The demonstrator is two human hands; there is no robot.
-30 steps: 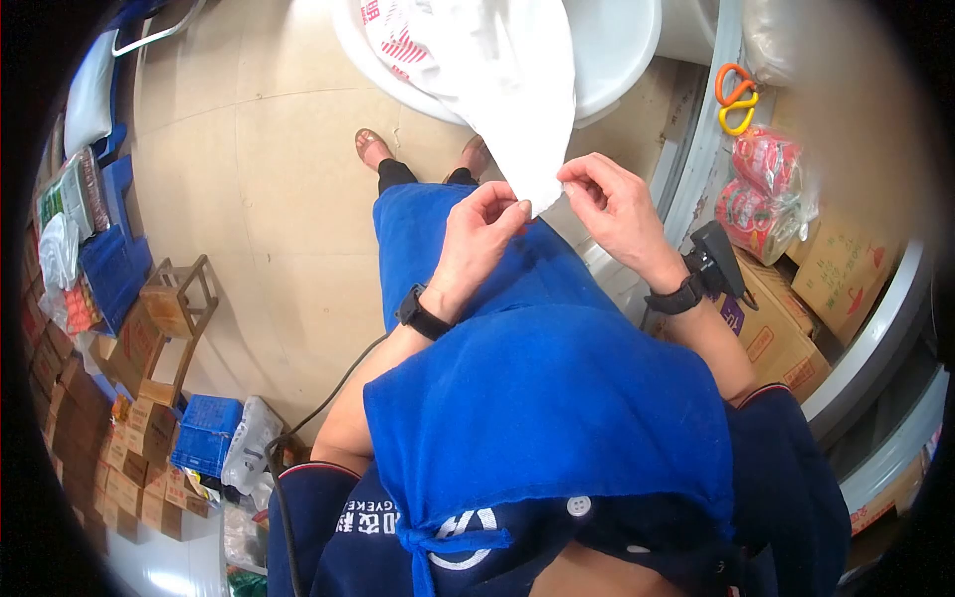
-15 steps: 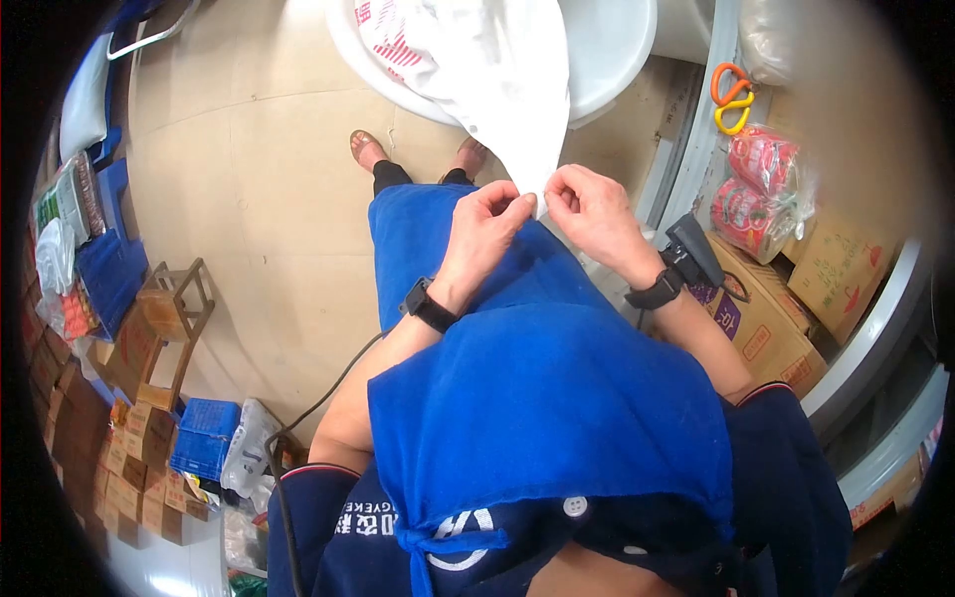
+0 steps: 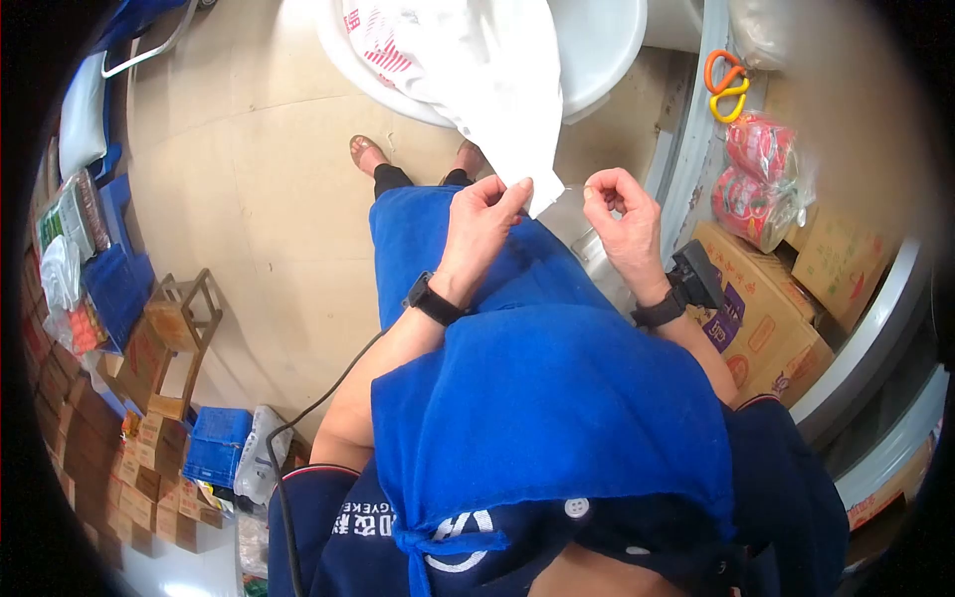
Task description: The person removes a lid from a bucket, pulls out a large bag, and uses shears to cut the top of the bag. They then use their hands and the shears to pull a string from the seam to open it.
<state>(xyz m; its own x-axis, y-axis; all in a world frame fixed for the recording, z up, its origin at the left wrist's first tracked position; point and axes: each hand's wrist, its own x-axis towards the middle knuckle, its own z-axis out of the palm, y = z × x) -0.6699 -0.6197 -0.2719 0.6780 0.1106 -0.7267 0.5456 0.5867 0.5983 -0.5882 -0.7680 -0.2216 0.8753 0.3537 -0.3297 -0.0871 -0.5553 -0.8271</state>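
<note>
A white sack [image 3: 497, 95] with red print hangs over a round white tub [image 3: 601, 60], its narrow end drawn toward my body. My left hand [image 3: 484, 224] pinches the edge of that end between thumb and fingers. To the right, my right hand [image 3: 625, 224] is closed in a pinch, apart from the sack's corner. A thin, faint strand shows between the corner and my right fingertips, too fine to make out clearly. Both wrists wear black bands, and a blue apron [image 3: 557, 398] covers my front.
Orange and yellow scissors [image 3: 729, 88] hang at the right, above wrapped red packages [image 3: 756, 189] and a cardboard box [image 3: 761, 318]. On the left are a wooden stool [image 3: 179, 333], a blue crate [image 3: 217, 445] and stacked cartons [image 3: 159, 443]. A black cable runs beside my left arm.
My right hand has moved right, away from the sack's end, where both hands were together. The sack's corner has spread out flatter; my left hand stays on it.
</note>
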